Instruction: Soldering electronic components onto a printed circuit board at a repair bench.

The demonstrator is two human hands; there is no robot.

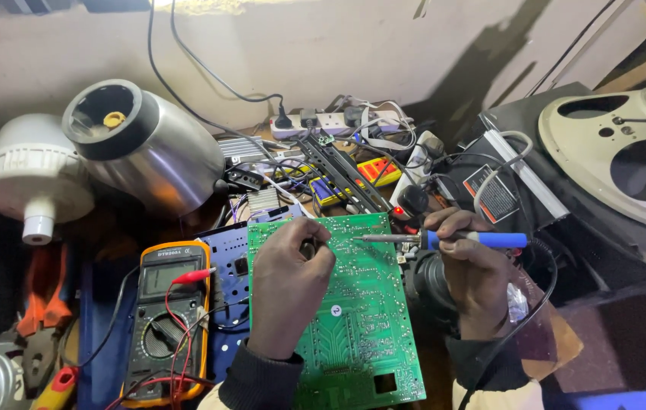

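At the far left a white ribbed lamp housing (34,176) lies on its side, and just beside it a steel-bodied appliance with a black round collar (140,140) leans toward the wall. Below them, orange-handled pliers (45,300) lie near the edge of the cluttered desk (627,349). Next comes a yellow-cased digital multimeter (167,319) with its dial facing up; red and black test leads (186,334) cross over it, a red probe tip resting near its screen. Beside the meter a blue perforated panel (230,266) lies partly under a green printed circuit board (357,319), which lies flat, solder side up, in the middle of the view, reaching from the near edge up toward the tangle of parts behind. The left hand (289,285) rests on the board's left half, its fingers curled closed near the upper part of the board; whether they pinch something small there cannot be told. To the right, the right hand (469,273) is closed around the blue grip of a soldering iron (444,240), held almost level, with its metal tip pointing left over the board's upper area, just beside the left hand's fingertips. Behind, a white power strip (330,121) with plugs sits against the wall. At the far right a cream-coloured round cover with large holes (611,163) leans on a dark casing.
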